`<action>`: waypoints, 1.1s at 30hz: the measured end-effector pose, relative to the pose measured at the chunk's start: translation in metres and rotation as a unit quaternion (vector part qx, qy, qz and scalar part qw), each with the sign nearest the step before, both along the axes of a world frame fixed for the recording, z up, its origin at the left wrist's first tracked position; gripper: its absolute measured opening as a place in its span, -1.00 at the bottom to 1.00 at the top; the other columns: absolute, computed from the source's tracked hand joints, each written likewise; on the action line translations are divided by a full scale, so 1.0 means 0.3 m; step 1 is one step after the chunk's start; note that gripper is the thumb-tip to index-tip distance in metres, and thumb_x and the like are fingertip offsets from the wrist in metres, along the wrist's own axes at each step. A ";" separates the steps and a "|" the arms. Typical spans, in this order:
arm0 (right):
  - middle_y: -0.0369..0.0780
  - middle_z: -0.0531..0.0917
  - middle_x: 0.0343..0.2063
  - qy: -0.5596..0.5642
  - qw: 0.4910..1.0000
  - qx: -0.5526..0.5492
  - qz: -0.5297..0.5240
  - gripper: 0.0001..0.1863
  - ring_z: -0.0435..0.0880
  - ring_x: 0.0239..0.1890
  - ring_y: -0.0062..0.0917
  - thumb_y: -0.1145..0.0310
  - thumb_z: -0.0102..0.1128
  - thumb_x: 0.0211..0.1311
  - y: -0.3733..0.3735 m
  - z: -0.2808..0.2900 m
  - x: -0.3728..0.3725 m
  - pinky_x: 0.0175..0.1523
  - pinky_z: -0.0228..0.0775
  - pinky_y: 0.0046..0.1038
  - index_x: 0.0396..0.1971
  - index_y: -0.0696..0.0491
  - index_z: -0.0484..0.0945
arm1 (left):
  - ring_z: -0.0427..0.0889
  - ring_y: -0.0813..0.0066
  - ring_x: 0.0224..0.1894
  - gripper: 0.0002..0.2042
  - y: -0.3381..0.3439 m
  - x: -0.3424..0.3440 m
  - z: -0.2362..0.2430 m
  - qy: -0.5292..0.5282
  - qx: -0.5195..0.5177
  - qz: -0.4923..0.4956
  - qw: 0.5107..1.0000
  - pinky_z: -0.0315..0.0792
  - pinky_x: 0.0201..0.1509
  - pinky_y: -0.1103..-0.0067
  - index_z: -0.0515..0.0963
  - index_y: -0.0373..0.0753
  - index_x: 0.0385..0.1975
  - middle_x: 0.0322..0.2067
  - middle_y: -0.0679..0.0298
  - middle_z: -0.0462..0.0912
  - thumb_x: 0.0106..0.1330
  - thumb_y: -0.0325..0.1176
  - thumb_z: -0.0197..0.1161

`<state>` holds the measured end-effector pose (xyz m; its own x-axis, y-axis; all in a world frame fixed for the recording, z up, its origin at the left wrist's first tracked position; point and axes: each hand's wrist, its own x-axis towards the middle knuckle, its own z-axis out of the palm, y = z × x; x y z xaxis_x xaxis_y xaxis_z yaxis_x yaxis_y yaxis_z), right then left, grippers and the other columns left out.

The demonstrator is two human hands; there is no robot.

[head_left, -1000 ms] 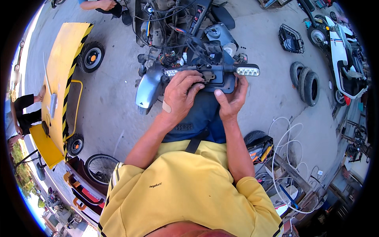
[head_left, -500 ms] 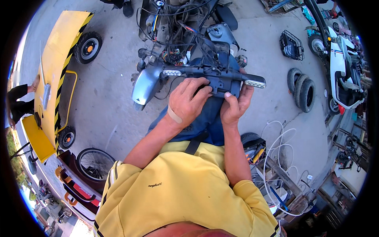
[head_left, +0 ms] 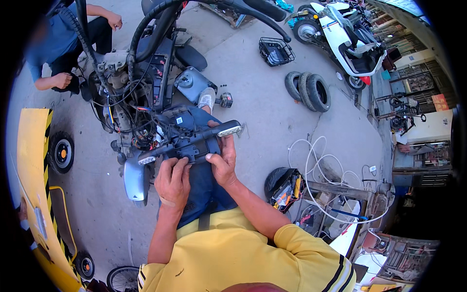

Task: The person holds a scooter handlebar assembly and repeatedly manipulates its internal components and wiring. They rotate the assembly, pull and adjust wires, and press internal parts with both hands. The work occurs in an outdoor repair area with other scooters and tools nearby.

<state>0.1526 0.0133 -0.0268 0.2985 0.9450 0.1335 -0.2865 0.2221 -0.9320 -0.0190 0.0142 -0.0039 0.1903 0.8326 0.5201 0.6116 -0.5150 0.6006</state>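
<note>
A black plastic lamp bracket (head_left: 194,147) with a clear LED lamp at each end lies across in front of me, slanting up to the right. My right hand (head_left: 224,163) grips its right part, with the thumb on the near face and the fingers wrapped behind. Curled fingers of my left hand (head_left: 173,181) press at the bracket's lower left edge; their tips are partly hidden. Just beyond it is a partly stripped scooter (head_left: 121,92) with bundles of loose wires (head_left: 141,135). A silver-blue fender (head_left: 135,180) sits left of my left hand.
Another person (head_left: 63,48) crouches at the far left beside the scooter. A yellow cart (head_left: 34,160) stands on the left. Several tyres (head_left: 318,92), a black wire basket (head_left: 276,51) and a white scooter (head_left: 340,41) are right. White tubing (head_left: 311,146) coils over scrap near my right elbow.
My view has swung right, so the scene has shifted left and the crouching person has come into view. My left fingers have slid toward the bracket's lower edge; the right hand keeps its grip.
</note>
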 end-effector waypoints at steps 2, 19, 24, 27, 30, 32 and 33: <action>-0.03 0.30 0.44 -0.008 1.000 0.004 -0.006 -0.07 0.27 0.50 -0.28 0.57 0.11 -0.04 -0.001 -0.005 0.006 0.60 -0.04 -0.33 0.48 0.23 0.12 | 0.68 0.21 -0.31 -0.73 0.008 0.007 0.015 -0.003 0.004 -0.009 1.000 0.57 -0.32 0.38 0.69 -0.18 -0.13 -0.26 0.21 0.62 0.16 -0.52 0.49; -0.06 0.29 0.45 0.008 1.000 0.005 0.004 -0.09 0.25 0.52 -0.29 0.58 0.13 -0.02 -0.017 -0.003 0.008 0.60 -0.07 -0.34 0.47 0.21 0.13 | 0.69 0.12 -0.25 -0.78 -0.004 0.017 0.042 -0.026 -0.034 -0.001 0.999 0.57 -0.18 0.37 0.66 -0.29 -0.15 -0.25 0.10 0.66 0.22 -0.62 0.43; -0.05 0.29 0.45 -0.001 1.000 0.016 0.012 -0.08 0.27 0.51 -0.28 0.56 0.13 -0.03 -0.002 -0.007 0.008 0.60 -0.06 -0.33 0.47 0.23 0.12 | 0.69 0.18 -0.29 -0.75 0.009 0.013 0.034 -0.017 -0.006 -0.009 1.000 0.57 -0.25 0.39 0.67 -0.26 -0.12 -0.27 0.16 0.65 0.20 -0.58 0.46; -0.04 0.30 0.44 0.027 1.000 0.004 0.001 -0.07 0.32 0.46 -0.29 0.56 0.13 -0.04 -0.004 -0.016 0.003 0.57 -0.01 -0.34 0.48 0.24 0.11 | 0.67 0.24 -0.33 -0.73 0.013 0.011 0.037 0.000 0.015 -0.010 1.000 0.56 -0.32 0.40 0.66 -0.21 -0.13 -0.32 0.25 0.63 0.16 -0.52 0.49; -0.01 0.32 0.41 0.067 0.998 -0.008 -0.010 -0.08 0.38 0.39 -0.29 0.53 0.16 -0.06 -0.009 0.014 -0.010 0.54 0.13 -0.28 0.45 0.26 0.15 | 0.65 0.28 -0.37 -0.69 0.017 0.000 0.039 0.016 0.038 -0.024 0.999 0.53 -0.36 0.42 0.66 -0.22 -0.12 -0.36 0.28 0.60 0.11 -0.51 0.50; 0.01 0.33 0.40 0.041 0.999 0.003 -0.024 -0.08 0.38 0.40 -0.27 0.51 0.17 -0.08 -0.007 0.025 -0.020 0.56 0.11 -0.24 0.44 0.26 0.17 | 0.67 0.27 -0.39 -0.70 0.003 -0.013 0.023 0.020 0.028 -0.015 0.999 0.53 -0.38 0.41 0.67 -0.22 -0.13 -0.36 0.25 0.64 0.11 -0.53 0.51; 0.01 0.33 0.40 0.039 0.999 0.003 -0.027 -0.08 0.37 0.41 -0.26 0.50 0.16 -0.08 -0.004 0.026 -0.023 0.56 0.10 -0.24 0.44 0.27 0.18 | 0.68 0.26 -0.40 -0.70 0.001 -0.009 0.016 0.014 0.026 -0.016 0.999 0.53 -0.38 0.40 0.68 -0.23 -0.13 -0.36 0.24 0.66 0.11 -0.54 0.52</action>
